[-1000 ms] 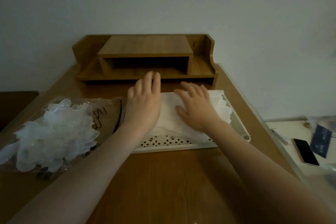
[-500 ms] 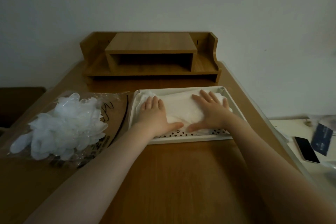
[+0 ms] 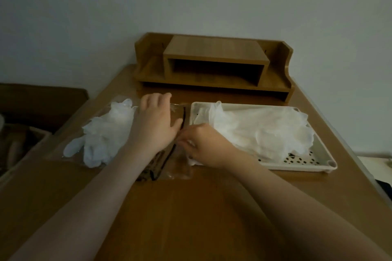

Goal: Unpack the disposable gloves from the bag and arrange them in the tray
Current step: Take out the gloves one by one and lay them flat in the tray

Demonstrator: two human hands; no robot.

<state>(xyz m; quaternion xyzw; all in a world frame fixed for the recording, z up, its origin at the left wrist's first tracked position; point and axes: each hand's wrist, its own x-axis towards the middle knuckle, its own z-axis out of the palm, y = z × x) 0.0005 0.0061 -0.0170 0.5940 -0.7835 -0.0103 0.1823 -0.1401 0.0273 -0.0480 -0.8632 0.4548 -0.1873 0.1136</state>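
Two bare hands meet at the mouth of a clear plastic bag (image 3: pixel 169 167) of white disposable gloves (image 3: pixel 104 135).
Left hand (image 3: pixel 157 125) lies flat, fingers loose, on the bag; gloves lie leftward. Right hand (image 3: pixel 203 146) pinches the edge beside the cream perforated tray (image 3: pixel 305 164).

The left hand (image 3: pixel 156 122) lies over the middle of the clear bag (image 3: pixel 178 163), so that part of the bag is hidden. Left of the bag, a dark box (image 3: pixel 31 125) is cut off by the picture's edge, and what is in it is too dim to tell. The right hand (image 3: pixel 204 147) covers the near left corner of the tray (image 3: pixel 301 165). Whether its fingers pinch the bag cannot be told.
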